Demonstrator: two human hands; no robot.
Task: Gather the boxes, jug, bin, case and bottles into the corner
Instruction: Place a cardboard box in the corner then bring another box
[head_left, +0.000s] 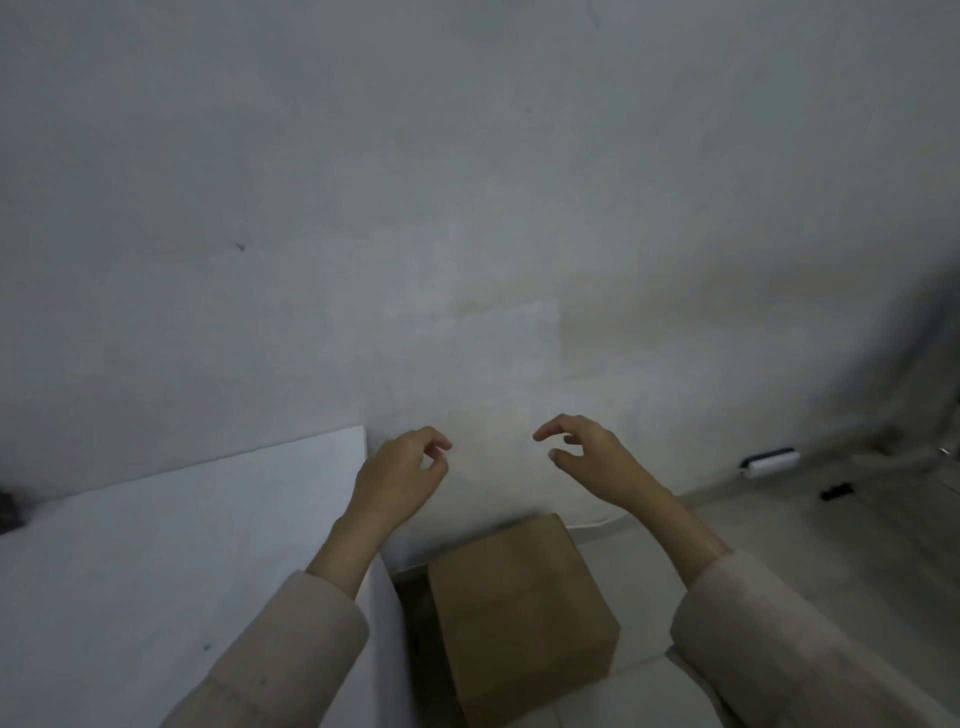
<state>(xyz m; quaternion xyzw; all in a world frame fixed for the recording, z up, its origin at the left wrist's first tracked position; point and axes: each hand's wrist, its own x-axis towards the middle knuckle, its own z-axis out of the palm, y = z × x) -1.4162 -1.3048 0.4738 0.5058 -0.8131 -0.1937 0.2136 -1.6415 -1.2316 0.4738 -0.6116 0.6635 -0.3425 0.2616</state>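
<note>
A brown cardboard box (519, 613) stands on the tiled floor against the wall, in the corner beside a white table. Both my hands hover in the air above it, holding nothing. My left hand (402, 475) is over the table's right edge with its fingers loosely curled and apart. My right hand (587, 457) is above and right of the box, fingers spread and bent. Neither hand touches the box. No jug, bin, case or bottle is in view.
The white table (156, 545) fills the lower left, its side panel next to the box. A grey wall (467, 208) is straight ahead. On the floor at the right lie a small black-and-white object (771, 461), a dark small item (836, 491) and a thin white cable (597, 521).
</note>
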